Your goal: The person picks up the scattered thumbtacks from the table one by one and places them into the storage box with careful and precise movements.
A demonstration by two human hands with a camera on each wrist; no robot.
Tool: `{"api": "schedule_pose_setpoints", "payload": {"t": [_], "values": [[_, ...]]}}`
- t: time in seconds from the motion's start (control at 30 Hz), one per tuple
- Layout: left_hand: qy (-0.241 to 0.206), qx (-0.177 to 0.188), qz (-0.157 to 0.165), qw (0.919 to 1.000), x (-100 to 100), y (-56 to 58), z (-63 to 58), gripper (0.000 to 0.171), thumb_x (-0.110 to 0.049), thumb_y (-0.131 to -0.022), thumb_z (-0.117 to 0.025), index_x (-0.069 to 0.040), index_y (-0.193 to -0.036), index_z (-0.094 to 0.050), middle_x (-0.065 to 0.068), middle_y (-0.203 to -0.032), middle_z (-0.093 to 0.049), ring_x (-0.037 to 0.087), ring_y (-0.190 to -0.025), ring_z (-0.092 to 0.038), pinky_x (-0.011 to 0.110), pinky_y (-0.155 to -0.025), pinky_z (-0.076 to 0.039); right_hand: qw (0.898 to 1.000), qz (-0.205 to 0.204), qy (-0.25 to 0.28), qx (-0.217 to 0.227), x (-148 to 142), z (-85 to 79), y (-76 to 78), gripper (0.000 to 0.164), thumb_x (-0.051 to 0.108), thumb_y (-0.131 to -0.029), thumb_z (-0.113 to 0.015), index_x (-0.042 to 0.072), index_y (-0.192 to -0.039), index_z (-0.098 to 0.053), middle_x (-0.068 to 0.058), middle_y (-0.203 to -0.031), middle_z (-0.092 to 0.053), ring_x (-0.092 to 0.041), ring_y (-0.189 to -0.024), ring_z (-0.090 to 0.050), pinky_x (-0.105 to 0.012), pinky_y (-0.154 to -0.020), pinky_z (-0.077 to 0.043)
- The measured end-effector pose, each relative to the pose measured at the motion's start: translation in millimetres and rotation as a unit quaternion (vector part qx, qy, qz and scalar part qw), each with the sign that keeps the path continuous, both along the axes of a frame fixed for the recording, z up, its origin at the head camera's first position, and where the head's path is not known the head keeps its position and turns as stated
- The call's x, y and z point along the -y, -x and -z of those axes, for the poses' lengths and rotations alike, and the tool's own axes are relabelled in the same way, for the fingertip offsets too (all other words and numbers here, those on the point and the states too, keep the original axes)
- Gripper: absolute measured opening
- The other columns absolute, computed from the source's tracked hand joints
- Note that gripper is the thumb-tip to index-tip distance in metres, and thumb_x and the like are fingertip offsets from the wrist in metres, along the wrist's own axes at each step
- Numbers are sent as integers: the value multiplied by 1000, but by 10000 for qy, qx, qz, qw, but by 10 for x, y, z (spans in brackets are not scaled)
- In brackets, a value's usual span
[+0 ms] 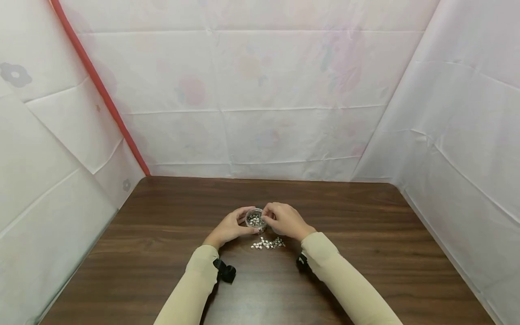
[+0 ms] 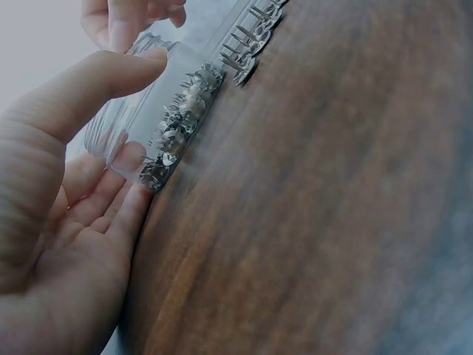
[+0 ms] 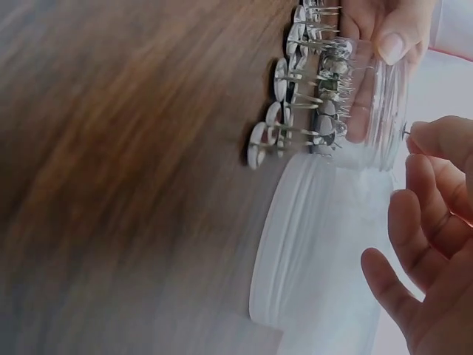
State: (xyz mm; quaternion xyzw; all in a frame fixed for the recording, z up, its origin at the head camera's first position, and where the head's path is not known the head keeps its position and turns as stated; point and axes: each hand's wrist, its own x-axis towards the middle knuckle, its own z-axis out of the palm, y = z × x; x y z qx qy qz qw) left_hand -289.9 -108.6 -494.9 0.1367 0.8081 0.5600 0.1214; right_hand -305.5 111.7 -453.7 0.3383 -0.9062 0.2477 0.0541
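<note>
A clear jar (image 2: pixel 137 115) stands upright on the table, with silver thumbtacks (image 2: pixel 177 118) lying in its bottom. My left hand (image 1: pixel 229 228) holds it from the side, thumb and fingers curled about the wall. At the jar's mouth is my right hand (image 3: pixel 436 207); its thumb and index finger pinch a thumbtack (image 3: pixel 406 134), mostly hidden, with only a thin dark bit showing. A loose pile of thumbtacks (image 1: pixel 268 244) lies in front of the jar, several with pins up.
Beside the jar, below my right hand, a white translucent lid (image 3: pixel 270 251) rests on the table. The brown wood-grain table (image 1: pixel 162 216) has pale patterned sheets (image 1: pixel 260 90) behind it and along both sides. A red strip (image 1: pixel 97 85) runs down the left corner.
</note>
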Motion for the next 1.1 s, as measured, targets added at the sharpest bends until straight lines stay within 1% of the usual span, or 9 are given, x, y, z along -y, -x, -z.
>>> {"api": "schedule_pose_setpoints", "payload": {"t": [0.17,0.3,0.4,0.53,0.7,0.73,0.93,0.97,1.1], "values": [[-14,70,-30,10000,11,-15,14,78,-35,-73,-79,-25,-140,-41,-4,-143,-36,21,-128,-35,51,-105,-36,9999,-49,-49,72,53,47,40,7,29,-93,-58,24,-91,-63,12,-72,-56,-2,-59,-48,-22,-51,-46],[19,47,-41,10000,13,-14,11,78,-36,-73,-79,-26,-140,-41,-2,-144,-35,23,-129,-35,51,-106,-35,9998,-13,-124,170,84,56,71,8,29,-93,-57,23,-92,-63,12,-70,-55,-3,-57,-48,-23,-49,-44],[31,25,-34,10000,12,-12,9,78,-37,-72,-79,-27,-140,-41,-1,-145,-34,25,-129,-34,52,-106,-35,9995,-7,-146,270,97,52,79,11,29,-93,-57,22,-96,-64,11,-69,-55,-5,-56,-48,-24,-48,-44],[55,24,-46,10000,9,-4,13,78,-38,-72,-80,-28,-139,-42,-1,-145,-35,25,-129,-35,52,-106,-35,9994,16,-208,258,97,47,73,14,30,-94,-56,21,-102,-64,11,-68,-54,-5,-53,-47,-23,-47,-43],[19,-7,-49,10000,9,7,26,77,-40,-71,-80,-30,-138,-43,-4,-143,-36,22,-128,-36,51,-106,-36,9996,29,-163,210,63,23,34,14,31,-93,-56,22,-102,-63,13,-70,-55,-3,-54,-47,-23,-48,-44],[3,3,-17,10000,6,-10,-12,77,-38,-72,-79,-28,-139,-43,-2,-144,-36,23,-129,-35,51,-106,-35,9996,20,-146,223,51,15,19,14,31,-93,-57,22,-102,-63,13,-71,-56,-3,-54,-47,-24,-48,-45],[-74,-18,10,10000,-2,3,-9,78,-35,-72,-80,-24,-140,-43,-2,-141,-39,21,-127,-37,50,-106,-36,9995,1,-95,307,-35,-28,-83,14,30,-93,-57,22,-102,-63,14,-75,-60,-1,-56,-50,-24,-50,-47],[-91,-48,-12,9999,-1,24,34,78,-36,-71,-81,-25,-139,-43,-3,-140,-41,19,-126,-38,49,-105,-37,9995,10,-98,293,-51,-30,-101,13,30,-93,-57,22,-102,-63,14,-75,-60,0,-57,-50,-23,-50,-47],[-139,-76,5,9999,1,23,34,78,-34,-71,-81,-24,-139,-43,-3,-138,-43,19,-124,-41,50,-103,-39,9997,-23,-114,237,-116,-32,-172,14,30,-93,-57,21,-102,-63,14,-72,-59,0,-54,-49,-22,-48,-46]]}}
